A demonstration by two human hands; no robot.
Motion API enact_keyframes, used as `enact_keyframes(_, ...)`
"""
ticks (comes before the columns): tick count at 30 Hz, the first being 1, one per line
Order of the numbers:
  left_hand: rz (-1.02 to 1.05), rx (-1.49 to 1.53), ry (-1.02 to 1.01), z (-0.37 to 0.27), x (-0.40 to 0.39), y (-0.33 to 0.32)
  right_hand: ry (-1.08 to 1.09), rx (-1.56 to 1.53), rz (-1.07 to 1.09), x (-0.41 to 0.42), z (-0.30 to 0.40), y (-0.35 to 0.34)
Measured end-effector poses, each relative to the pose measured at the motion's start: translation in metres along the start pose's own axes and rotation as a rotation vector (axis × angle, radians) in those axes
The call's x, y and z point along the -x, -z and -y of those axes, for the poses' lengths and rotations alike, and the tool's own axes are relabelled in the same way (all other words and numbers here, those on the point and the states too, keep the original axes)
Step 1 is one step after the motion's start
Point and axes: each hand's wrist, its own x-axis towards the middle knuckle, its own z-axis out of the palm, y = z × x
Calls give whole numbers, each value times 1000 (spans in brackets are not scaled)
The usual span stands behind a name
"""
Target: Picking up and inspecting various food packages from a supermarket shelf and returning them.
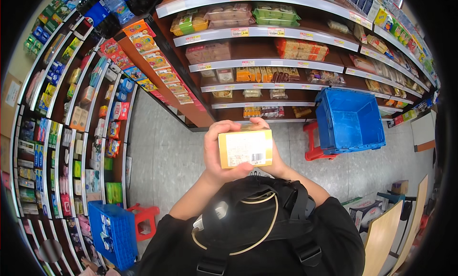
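Note:
A small yellow box (245, 148) with a white printed label and a barcode is held up in front of my chest, between both hands. My left hand (217, 150) grips its left side, the thumb along the lower edge and the fingers over the top. My right hand (273, 150) holds the right side, partly hidden behind the box. Beyond the hands stand store shelves (264, 86) with packaged cakes and snacks. The box's far side is hidden from view.
An open blue plastic crate (350, 122) rests on a red stool (312, 143) at the right. At the lower left are another blue crate (112, 236) and a red stool (146, 224). Stocked shelves (71, 132) line the left. Wooden boards (383, 236) lean at the lower right.

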Motion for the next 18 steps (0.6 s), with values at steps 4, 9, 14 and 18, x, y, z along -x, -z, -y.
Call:
enact_keyframes(4,11,26,-1,5,-4,26,0,-14,-33,-14,-1,-20)
enact_keyframes(9,40,26,-75,9,-9,60,-99,-298,-119,-28,-2,-53)
enact_keyframes(14,43,37,-172,12,-14,96,-68,-323,-127,-46,1,-82)
enact_keyframes(18,40,103,-243,9,-21,119,-104,-483,-161,-58,-1,-107)
